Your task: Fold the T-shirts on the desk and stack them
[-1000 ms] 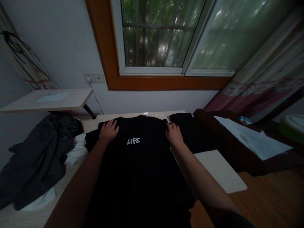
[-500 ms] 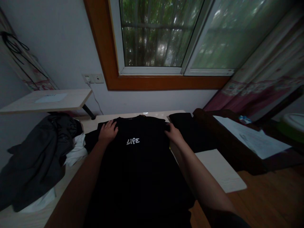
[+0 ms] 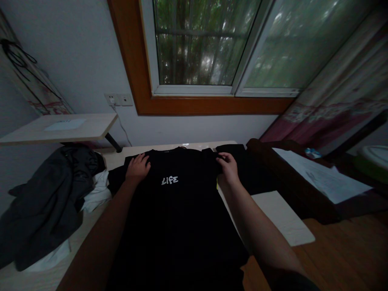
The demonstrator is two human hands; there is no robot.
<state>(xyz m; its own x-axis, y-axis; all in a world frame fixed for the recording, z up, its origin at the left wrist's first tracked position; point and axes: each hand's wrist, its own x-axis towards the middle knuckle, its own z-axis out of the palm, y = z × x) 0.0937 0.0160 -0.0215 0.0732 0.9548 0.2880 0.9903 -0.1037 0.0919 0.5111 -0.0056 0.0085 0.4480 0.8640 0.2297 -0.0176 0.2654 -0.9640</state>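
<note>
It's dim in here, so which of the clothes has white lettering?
The black shirt, spread under the left hand: lettering marks its upper half. The grey garment and white cloth at left, and black cloth at right, show none.

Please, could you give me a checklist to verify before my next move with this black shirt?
1. White print facing up on the black shirt: ok.
2. Left hand resting on the shirt near the collar: ok.
3. Right hand gripping cloth: cannot tell; fingers are curled at the shirt's dark edge.
4. Grey garment off the shirt: ok, it lies to the left.
5. Whole shirt in view: not ok, its lower end leaves the picture.
</note>
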